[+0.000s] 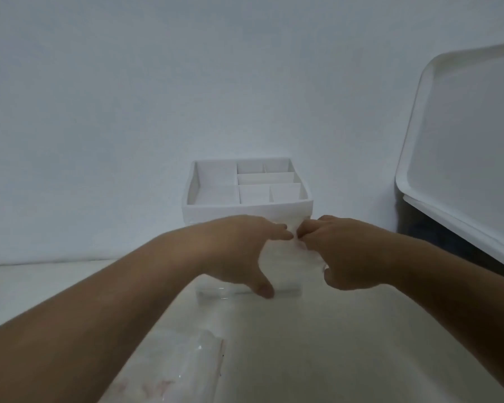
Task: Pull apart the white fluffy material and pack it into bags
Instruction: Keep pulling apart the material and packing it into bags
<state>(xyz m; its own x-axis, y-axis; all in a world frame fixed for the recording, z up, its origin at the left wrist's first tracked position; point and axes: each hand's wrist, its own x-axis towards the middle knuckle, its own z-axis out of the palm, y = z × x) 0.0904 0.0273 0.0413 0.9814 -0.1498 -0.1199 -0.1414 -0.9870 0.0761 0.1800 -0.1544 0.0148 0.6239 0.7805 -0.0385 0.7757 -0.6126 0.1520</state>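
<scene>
Left hand (239,251) and right hand (351,254) pinch the top of the bag (288,274) near the back edge of the table (332,344), and the fluff (293,226) inside looks soft and light, so hold the rim.

Clear plastic bag (285,269) stands upright, whitish inside, contents indistinct, its top gathered between left hand (245,251) and right hand (349,254). Second clear bag (186,365), red-marked, lies flat nearby.

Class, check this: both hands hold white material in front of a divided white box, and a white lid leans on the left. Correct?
No: the head view shows the white lid on the right. Left hand and right hand hold the white material before the divided box.
</scene>
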